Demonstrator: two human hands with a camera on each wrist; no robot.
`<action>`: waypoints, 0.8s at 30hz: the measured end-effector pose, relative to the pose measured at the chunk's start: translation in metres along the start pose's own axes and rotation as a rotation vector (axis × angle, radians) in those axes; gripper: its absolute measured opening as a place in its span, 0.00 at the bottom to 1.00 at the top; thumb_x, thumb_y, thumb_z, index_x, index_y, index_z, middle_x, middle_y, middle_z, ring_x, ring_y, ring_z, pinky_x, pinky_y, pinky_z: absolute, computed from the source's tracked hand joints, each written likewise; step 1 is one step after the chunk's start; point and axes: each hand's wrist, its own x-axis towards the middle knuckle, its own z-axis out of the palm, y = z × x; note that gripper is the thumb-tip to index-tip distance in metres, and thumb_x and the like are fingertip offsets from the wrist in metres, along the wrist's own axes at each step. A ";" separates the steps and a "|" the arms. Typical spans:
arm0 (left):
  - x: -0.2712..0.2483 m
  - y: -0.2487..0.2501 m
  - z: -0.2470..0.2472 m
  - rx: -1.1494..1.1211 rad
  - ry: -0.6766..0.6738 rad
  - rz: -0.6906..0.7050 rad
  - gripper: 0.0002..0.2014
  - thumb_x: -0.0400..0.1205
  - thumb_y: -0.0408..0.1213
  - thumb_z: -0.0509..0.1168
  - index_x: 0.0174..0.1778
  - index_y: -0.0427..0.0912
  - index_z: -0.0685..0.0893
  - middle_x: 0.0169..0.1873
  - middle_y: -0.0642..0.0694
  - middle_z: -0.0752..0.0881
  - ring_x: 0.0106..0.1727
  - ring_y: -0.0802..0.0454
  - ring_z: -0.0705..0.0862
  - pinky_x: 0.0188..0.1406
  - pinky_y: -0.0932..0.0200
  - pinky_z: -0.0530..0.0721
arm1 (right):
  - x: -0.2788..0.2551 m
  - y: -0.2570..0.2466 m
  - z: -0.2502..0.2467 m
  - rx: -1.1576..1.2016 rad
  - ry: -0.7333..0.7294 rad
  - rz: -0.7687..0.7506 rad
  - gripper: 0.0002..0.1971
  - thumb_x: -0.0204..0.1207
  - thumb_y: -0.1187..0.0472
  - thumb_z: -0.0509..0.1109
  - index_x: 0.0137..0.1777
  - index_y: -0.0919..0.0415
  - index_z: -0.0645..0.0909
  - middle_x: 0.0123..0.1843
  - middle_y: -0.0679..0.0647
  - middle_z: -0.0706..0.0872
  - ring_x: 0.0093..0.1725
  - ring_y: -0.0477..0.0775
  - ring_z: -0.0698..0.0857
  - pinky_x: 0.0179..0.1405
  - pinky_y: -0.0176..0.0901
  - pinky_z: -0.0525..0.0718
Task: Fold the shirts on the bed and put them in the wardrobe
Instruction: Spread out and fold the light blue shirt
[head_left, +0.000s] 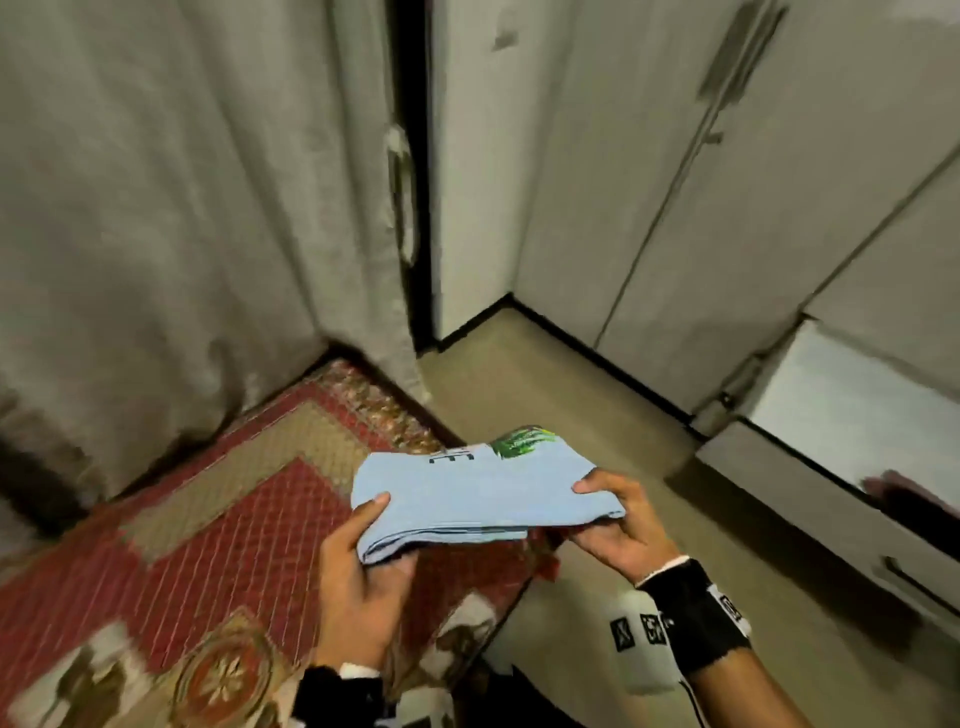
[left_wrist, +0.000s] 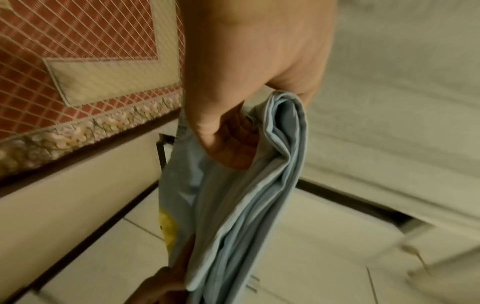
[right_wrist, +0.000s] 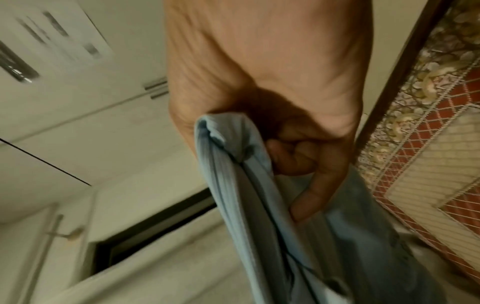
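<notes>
Red and beige patterned woven rug with floral border (head_left: 218, 499) at seven o'clock, pale grey hanging curtain (head_left: 156, 208) at ten o'clock, plain beige floor (head_left: 587, 415) at centre, blurred throughout

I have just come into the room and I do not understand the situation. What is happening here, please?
A person is carrying a folded light blue shirt with both hands. The left hand grips its left end, thumb on top, and the right hand grips the right end. The person stands by the patterned red rug, facing the pale wardrobe doors, which look closed here. The shirt is folded but not yet put away.
</notes>
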 end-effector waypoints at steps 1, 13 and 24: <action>0.005 0.001 0.020 0.024 -0.024 0.007 0.14 0.86 0.17 0.62 0.62 0.32 0.87 0.53 0.55 0.94 0.58 0.60 0.90 0.62 0.60 0.88 | -0.014 -0.008 -0.009 0.049 0.002 -0.048 0.33 0.58 0.74 0.73 0.69 0.70 0.86 0.72 0.69 0.83 0.71 0.67 0.81 0.74 0.61 0.77; 0.023 -0.167 0.261 0.326 -0.604 -0.611 0.09 0.81 0.28 0.66 0.56 0.34 0.85 0.56 0.35 0.90 0.56 0.42 0.90 0.61 0.48 0.88 | -0.179 -0.040 -0.204 0.602 0.427 -0.603 0.30 0.73 0.73 0.61 0.78 0.70 0.76 0.75 0.69 0.82 0.70 0.68 0.83 0.74 0.56 0.78; 0.031 -0.397 0.405 0.584 -0.682 -0.823 0.16 0.84 0.29 0.63 0.65 0.27 0.86 0.59 0.31 0.90 0.56 0.40 0.89 0.62 0.46 0.88 | -0.202 -0.111 -0.421 0.581 0.658 -0.551 0.26 0.78 0.63 0.68 0.77 0.69 0.79 0.69 0.68 0.85 0.65 0.68 0.81 0.58 0.56 0.81</action>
